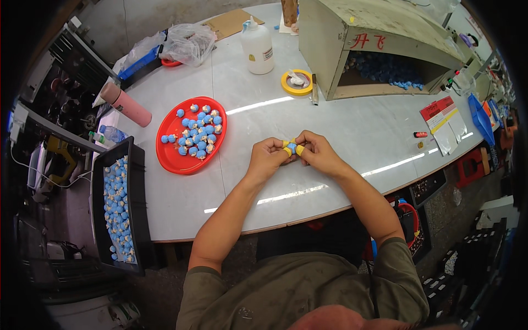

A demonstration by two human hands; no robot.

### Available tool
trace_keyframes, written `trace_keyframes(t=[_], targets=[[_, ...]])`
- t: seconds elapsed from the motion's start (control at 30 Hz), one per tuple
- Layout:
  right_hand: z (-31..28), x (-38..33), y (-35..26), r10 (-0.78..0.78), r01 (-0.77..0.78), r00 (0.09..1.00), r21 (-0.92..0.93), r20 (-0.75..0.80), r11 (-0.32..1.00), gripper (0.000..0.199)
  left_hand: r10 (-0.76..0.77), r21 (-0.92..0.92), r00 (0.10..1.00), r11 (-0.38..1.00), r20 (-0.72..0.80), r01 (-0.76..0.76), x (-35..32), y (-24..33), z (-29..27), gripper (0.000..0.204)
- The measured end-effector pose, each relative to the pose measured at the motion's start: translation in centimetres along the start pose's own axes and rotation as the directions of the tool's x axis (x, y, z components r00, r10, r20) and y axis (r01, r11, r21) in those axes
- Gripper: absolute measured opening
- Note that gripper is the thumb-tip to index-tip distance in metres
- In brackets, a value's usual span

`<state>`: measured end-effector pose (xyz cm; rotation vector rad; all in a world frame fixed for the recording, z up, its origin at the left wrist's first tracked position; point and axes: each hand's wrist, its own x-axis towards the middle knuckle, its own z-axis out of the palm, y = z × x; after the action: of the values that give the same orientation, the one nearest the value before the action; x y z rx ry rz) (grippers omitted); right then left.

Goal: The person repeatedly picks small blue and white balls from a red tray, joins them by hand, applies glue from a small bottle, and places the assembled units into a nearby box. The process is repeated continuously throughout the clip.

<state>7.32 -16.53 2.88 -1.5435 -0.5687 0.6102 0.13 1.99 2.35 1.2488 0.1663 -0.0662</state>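
Above the middle of the table, my left hand (269, 156) and my right hand (317, 153) come together, fingers closed in a pinch. Between them they hold a small blue piece (292, 148), its exact kind too small to make out. Yellow wraps cover some of the fingertips. To the left of my hands lies a round red tray (163, 151) with several small blue balls (202, 131), each with a pale tuft. A black bin (142, 192) at the table's left edge holds many more such balls on a light liner.
A white squeeze bottle (257, 49) and a yellow tape roll (297, 82) stand farther back. At the back right is an open-fronted box (324, 60) with blue pieces inside. A pink tumbler (126, 104) lies left. Red-and-white paper (443, 124) and a red marker-like item (420, 135) lie right.
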Motion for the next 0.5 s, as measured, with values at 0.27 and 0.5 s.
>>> trace_keyframes(t=[0.27,0.5], targets=[[0.1,0.2,-0.2,0.026,-0.026,0.999,0.003,-0.034,1.0,0.014,-0.032,0.035,0.999,0.999,-0.04,0.033,0.0,0.5,0.5,0.013],[0.0,0.5,-0.2,0.092,-0.089,0.995,0.094,-0.027,0.992,0.023,-0.103,0.077,0.994,0.991,-0.035,0.105,-0.1,1.6,0.5,0.019]])
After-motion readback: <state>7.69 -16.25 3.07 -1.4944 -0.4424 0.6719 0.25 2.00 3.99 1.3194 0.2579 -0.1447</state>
